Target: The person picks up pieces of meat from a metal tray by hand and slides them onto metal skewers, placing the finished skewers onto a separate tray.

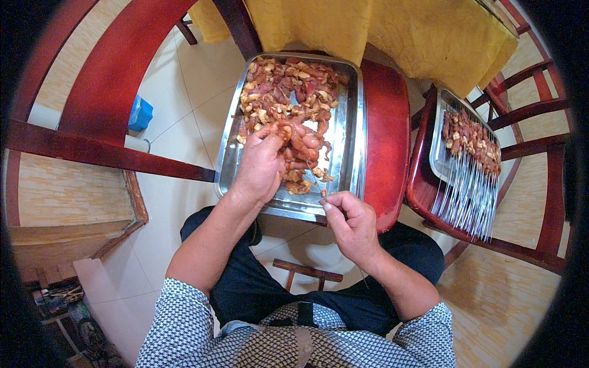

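Observation:
Before me, a rectangular metal tray holds many pieces of raw, seasoned-looking meat, darker and paler ones mixed. My left hand is over its lower left part, fingers and thumb closed on a piece of meat. My right hand, at the near right corner, pinches a thin metal skewer. The skewer slants up and left to the meat by my left hand, with a small piece of meat on it close to my right fingertips. Whether its tip is inside the held meat cannot be told.
The tray rests on a red chair seat. At the right, another red chair bears a smaller metal tray with several loaded meat skewers, their bare ends jutting over its near edge. A yellow tablecloth hangs beyond.

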Tool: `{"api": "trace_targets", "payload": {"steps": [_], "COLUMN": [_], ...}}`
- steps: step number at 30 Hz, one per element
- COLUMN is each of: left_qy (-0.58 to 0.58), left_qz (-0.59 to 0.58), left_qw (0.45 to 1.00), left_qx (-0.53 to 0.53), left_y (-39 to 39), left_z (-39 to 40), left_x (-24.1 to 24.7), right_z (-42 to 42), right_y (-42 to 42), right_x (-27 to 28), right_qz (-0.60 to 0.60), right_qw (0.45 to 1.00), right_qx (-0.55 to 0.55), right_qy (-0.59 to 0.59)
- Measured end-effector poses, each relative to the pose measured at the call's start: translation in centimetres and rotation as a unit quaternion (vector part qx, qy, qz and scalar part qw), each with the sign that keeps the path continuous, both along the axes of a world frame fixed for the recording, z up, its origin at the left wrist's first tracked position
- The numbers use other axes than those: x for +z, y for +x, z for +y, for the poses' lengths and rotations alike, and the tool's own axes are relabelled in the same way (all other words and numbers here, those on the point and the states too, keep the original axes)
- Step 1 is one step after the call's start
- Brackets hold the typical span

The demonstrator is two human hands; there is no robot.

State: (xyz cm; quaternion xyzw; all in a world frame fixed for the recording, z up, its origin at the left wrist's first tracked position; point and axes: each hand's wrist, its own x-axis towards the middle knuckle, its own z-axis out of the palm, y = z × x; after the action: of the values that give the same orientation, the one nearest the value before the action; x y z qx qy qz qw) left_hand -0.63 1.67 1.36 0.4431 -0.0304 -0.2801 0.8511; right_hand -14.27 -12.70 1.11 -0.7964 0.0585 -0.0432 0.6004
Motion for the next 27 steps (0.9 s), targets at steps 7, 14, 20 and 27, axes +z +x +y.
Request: {"api": "trace_targets", "payload": {"steps": [7,14,20,27], "left_qy": [-0.012,0.036,0.081,0.058], "left_qz": [0.009,0.013,0.031,0.037], "left_qw": [1.0,0.999,0.996,0.998], "left_qx": [0.002,0.007,0.006,-0.005], "left_y": [-0.2,-0.3,-0.3,-0.3], "left_z": [-0.2,-0.3,-0.3,0.5], "left_x": [0.6,0.6,0.8,1.1], "right_z": [0.0,0.0,-0.5,-0.3], "right_y": [0.0,0.0,0.2,0.3], "right_x": [0.2,-0.2,-0.6,0.0], "right_qz": [0.01,-0.018,0.047,0.103], "right_qw": [1.0,0.998,0.998,0.989], "right_qx": [-0.001,-0.004,0.034,0.05], "right_qy": [-0.013,-0.058,0.034,0.089]}}
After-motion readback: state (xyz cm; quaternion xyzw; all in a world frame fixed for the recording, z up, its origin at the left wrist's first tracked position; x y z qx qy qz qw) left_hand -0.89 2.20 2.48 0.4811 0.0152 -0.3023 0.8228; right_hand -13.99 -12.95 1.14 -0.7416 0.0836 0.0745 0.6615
